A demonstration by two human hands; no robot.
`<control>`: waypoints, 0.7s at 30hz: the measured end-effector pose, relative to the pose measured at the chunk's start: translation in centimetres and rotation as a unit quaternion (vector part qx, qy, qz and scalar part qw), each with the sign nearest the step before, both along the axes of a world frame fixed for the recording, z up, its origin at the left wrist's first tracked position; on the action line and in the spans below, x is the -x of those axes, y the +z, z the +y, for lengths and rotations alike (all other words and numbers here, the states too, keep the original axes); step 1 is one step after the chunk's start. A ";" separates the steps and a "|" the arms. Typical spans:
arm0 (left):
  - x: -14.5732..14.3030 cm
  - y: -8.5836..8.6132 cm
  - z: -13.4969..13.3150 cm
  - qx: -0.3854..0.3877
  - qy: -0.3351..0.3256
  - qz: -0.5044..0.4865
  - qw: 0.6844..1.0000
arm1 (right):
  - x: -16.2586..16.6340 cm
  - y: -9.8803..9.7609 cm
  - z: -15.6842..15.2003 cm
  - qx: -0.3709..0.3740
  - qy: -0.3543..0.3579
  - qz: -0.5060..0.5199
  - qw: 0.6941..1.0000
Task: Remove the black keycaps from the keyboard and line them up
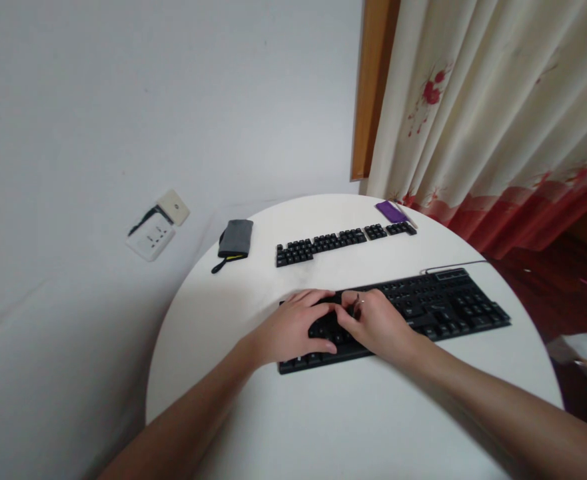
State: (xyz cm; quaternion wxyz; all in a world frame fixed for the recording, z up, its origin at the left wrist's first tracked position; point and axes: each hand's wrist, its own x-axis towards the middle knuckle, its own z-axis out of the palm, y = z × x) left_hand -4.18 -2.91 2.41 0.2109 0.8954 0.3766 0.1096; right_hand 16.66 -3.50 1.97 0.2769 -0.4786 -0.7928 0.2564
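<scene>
A black keyboard (438,313) lies on the white round table, some of its keys hidden under my hands. My left hand (293,330) rests on the keyboard's left part, fingers spread and thumb near the front edge. Over the keys beside it, my right hand (376,323) is closed in a pinch, its fingertips close to my left index finger. A small shiny glint shows at its fingers; what it grips is too small to make out. Behind the keyboard, loose black keycaps (340,243) lie in rows grouped in blocks.
A grey pouch (236,239) with a black loop sits at the table's back left. At the back right is a folded purple cloth (391,212) beside a thin stick. The keyboard's cable (453,265) runs off the right edge. A wall socket (150,237) and curtain (473,120) stand behind.
</scene>
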 end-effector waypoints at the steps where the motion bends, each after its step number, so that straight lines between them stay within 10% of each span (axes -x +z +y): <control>1: 0.0 0.0 0.0 -0.001 0.001 -0.001 1.000 | -0.1 0.1 0.1 0.003 -0.001 -0.002 1.000; 10: 0.2 -0.2 0.0 -0.006 0.000 -0.008 1.000 | -1.0 -0.4 1.3 0.112 -0.002 0.063 0.992; 21: 0.0 -0.1 0.0 -0.006 0.004 -0.005 1.000 | 0.3 -0.5 -0.6 -0.001 0.041 -0.036 0.999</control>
